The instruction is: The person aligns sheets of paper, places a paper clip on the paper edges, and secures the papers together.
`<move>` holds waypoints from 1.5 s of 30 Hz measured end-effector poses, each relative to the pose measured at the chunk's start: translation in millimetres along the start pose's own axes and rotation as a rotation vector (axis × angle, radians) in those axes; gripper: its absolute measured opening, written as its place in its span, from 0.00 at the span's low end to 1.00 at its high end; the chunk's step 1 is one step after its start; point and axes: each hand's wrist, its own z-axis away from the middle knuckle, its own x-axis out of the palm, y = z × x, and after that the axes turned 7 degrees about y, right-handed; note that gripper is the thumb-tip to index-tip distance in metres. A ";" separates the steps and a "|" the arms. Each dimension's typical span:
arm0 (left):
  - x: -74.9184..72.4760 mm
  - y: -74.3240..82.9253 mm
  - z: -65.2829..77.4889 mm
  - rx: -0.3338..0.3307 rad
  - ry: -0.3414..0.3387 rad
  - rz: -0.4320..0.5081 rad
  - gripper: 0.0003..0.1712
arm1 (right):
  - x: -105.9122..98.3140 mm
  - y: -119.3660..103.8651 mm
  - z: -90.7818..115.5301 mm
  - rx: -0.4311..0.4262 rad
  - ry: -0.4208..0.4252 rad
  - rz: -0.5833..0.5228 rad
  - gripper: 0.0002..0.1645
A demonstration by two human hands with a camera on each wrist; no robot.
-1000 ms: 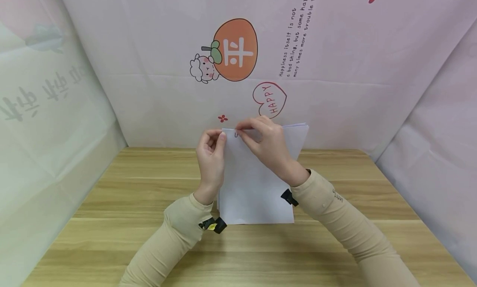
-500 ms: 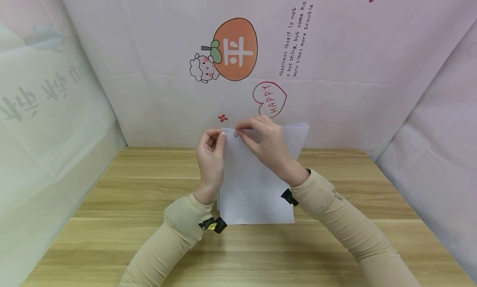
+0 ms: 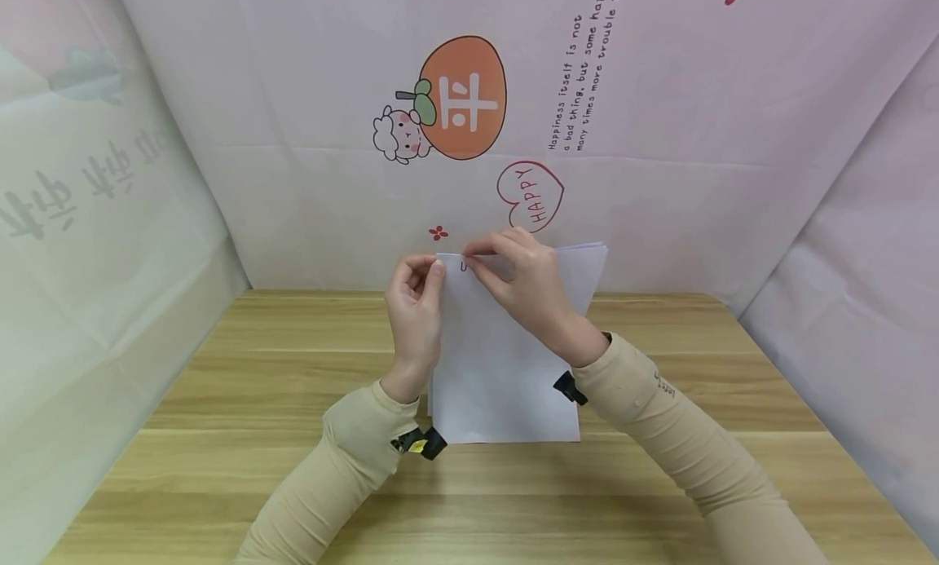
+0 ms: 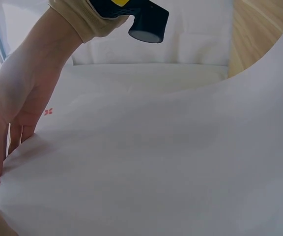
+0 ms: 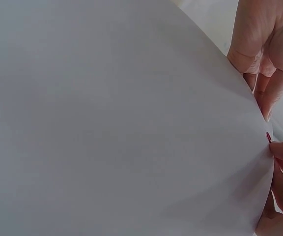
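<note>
Several white paper sheets (image 3: 506, 369) are held up over the table, their top edge toward the back wall. Near the upper left corner a small paper clip (image 3: 464, 266) sits on that edge; it looks red in the right wrist view, where the clip's end (image 5: 268, 137) shows beside the fingers. My right hand (image 3: 530, 286) pinches the clip at the edge with thumb and forefinger, hiding part of it. With thumb and fingers, my left hand (image 3: 416, 320) pinches the sheets' upper left corner.
Under the sheets lies a wood-grain table (image 3: 293, 483). A white printed cloth (image 3: 315, 198) hangs behind it, with more cloth on both sides. A black wrist camera (image 3: 433, 443) is strapped at the left sleeve, another black camera (image 3: 570, 388) at the right.
</note>
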 end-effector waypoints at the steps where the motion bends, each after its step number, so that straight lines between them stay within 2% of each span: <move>1: 0.1 0.0 0.0 0.001 0.000 0.001 0.10 | -0.1 0.3 0.2 0.001 0.000 0.000 0.05; 12: 0.7 0.2 -1.4 -0.005 0.028 0.003 0.10 | -10.1 9.7 2.2 0.006 0.046 0.033 0.08; 21: -1.6 -0.6 -2.3 0.001 0.030 -0.018 0.10 | -20.4 23.5 7.9 0.029 0.098 0.059 0.07; 30: -3.2 -0.3 -3.9 0.013 0.036 -0.012 0.09 | -35.0 35.1 13.3 0.059 0.147 0.133 0.08; 37: -3.1 -1.9 -4.8 0.011 0.042 -0.018 0.08 | -42.7 43.6 17.1 0.105 0.202 0.158 0.09; 45: -2.0 -0.2 -6.5 -0.005 0.054 0.001 0.08 | -51.5 54.8 22.1 0.199 0.234 0.166 0.11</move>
